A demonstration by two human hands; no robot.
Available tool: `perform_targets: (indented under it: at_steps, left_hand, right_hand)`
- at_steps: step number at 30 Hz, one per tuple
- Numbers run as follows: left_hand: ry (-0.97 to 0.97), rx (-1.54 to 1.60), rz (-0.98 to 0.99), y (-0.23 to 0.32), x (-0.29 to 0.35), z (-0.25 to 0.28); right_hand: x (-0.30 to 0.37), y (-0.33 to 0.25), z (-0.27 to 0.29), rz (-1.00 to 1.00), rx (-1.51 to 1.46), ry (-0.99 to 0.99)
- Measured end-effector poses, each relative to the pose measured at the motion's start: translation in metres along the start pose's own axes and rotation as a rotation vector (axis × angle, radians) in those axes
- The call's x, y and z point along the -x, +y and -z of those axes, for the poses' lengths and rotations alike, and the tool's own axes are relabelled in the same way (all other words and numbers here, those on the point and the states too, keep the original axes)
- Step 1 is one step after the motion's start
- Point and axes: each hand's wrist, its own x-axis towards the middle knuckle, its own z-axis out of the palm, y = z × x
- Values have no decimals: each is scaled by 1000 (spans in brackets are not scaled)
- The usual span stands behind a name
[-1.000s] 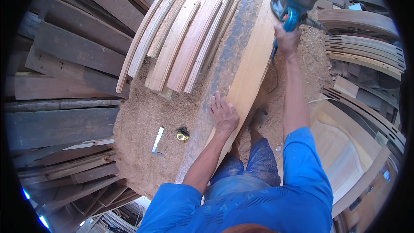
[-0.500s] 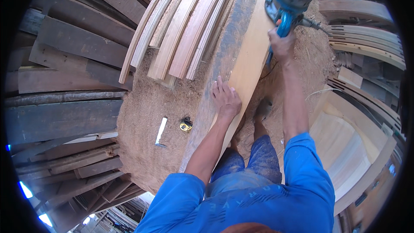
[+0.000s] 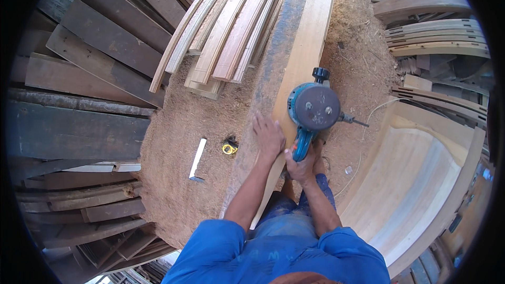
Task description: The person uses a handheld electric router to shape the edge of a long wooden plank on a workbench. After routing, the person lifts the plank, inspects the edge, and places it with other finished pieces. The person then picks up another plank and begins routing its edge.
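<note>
Blue tool [image 3: 316, 107] along plank [image 3: 309, 31], handle [image 3: 302, 144] toward person [image 3: 289, 255]

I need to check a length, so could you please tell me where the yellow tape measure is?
In the head view, the yellow tape measure lies on the sawdust left of the left hand, just right of the L-shaped square.

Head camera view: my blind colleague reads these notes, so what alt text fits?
A bare right hand grips a blue power tool on a long board, the left hand at the board's left edge. Wood strips and a tape measure lie amid sawdust.
</note>
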Motion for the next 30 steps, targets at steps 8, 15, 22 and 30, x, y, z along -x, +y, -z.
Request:
perform_targets:
  at_steps: [8, 15, 22, 30]
  left_hand:
    - [83, 4, 15, -7, 30, 1]
    - [74, 77, 47, 3, 28, 15]
    - [96, 88, 23, 5, 27, 19]
    - [117, 113, 13, 5, 27, 16]
  right_hand:
    - [-13, 7, -22, 37, -41, 14]
    - [-39, 0, -19, 52, -4, 31]
    - [-75, 10, -15, 40, -28, 75]
    - [-113, -7, -14, 48, -56, 128]
